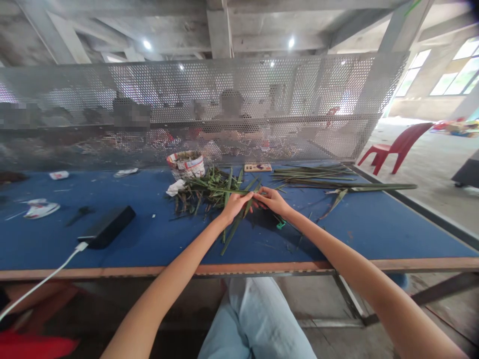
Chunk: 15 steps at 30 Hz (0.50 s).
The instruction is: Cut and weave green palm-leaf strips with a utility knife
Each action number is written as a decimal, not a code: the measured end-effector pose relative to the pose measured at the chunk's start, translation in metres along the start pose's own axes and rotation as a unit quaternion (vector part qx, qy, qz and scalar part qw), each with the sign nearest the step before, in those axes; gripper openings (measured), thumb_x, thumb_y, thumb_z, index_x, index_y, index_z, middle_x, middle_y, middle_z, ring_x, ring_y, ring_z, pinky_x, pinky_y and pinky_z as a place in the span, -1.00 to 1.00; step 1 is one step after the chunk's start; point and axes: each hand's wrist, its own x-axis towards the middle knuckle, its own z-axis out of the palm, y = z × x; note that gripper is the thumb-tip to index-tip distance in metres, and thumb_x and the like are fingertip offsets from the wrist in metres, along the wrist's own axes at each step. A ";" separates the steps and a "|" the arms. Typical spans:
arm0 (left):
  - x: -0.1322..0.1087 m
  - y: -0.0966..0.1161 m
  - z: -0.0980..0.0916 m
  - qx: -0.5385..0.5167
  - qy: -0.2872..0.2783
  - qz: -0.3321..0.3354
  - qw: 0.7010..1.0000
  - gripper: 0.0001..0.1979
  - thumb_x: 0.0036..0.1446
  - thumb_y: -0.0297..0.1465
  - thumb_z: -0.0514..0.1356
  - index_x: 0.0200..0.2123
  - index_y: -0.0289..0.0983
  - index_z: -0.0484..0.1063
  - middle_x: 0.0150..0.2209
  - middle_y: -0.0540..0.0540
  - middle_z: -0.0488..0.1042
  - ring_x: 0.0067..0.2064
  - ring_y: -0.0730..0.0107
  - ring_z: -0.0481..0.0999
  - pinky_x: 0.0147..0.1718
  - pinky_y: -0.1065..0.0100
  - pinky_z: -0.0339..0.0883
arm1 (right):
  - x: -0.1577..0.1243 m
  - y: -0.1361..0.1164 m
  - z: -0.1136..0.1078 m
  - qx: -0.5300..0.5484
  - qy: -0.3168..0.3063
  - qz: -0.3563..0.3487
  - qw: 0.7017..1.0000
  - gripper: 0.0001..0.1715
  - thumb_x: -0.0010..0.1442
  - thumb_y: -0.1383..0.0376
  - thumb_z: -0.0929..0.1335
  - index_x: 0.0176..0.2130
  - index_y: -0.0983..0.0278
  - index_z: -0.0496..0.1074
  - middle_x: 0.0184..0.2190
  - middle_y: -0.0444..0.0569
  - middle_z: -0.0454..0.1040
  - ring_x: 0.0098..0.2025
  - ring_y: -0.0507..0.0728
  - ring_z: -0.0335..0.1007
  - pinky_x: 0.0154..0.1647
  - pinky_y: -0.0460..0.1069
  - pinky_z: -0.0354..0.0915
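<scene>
Leaf strips [232, 235] cross between your hands, just above the blue table [374, 234] — probably held there so both sets of fingertips can reach one spot. Long leaves [314, 172] lie to the right, perhaps for easy reach; a leaf pile [215, 185] sits left. Your left hand [236, 205] and right hand [274, 200] nearly meet — fingers pinched on the strips.

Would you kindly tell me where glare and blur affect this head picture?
In the head view, a ceiling light and window glare white; holes in the mesh screen smear toward its left end; the left hand and right hand look clearer.
</scene>
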 end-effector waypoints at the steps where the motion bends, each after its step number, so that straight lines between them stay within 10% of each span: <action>1: 0.000 0.001 -0.001 -0.016 0.003 -0.007 1.000 -0.64 0.10 -0.17 0.16 -0.49 -0.35 0.54 -0.54 -0.12 0.53 -0.60 0.43 0.39 -0.64 0.44 0.15 | 0.001 0.000 0.000 0.008 -0.008 0.000 1.000 -0.52 0.03 -0.09 0.38 -0.43 0.24 0.24 -0.68 -0.24 0.29 -0.64 -0.05 0.11 -0.60 -0.12 0.05; 9: 0.011 -0.002 -0.021 -0.074 0.010 -0.016 0.997 -0.63 0.09 -0.24 0.17 -0.61 -0.37 0.50 -0.59 -0.12 0.51 -0.60 0.48 0.38 -0.51 0.42 0.24 | 0.001 -0.003 -0.010 0.004 -0.087 0.010 0.996 -0.55 -0.01 -0.04 0.41 -0.34 0.29 0.40 -0.47 -0.11 0.43 -0.45 0.03 0.32 -0.44 -0.08 0.27; 15: 0.010 -0.004 -0.017 -0.059 -0.003 -0.021 0.998 -0.69 0.08 -0.28 0.19 -0.59 -0.37 0.51 -0.60 -0.14 0.51 -0.59 0.42 0.40 -0.51 0.39 0.25 | -0.001 0.000 -0.004 -0.100 0.034 -0.102 0.989 -0.59 0.01 0.11 0.44 -0.17 0.27 0.44 -0.44 -0.12 0.44 -0.41 0.04 0.34 -0.41 -0.10 0.24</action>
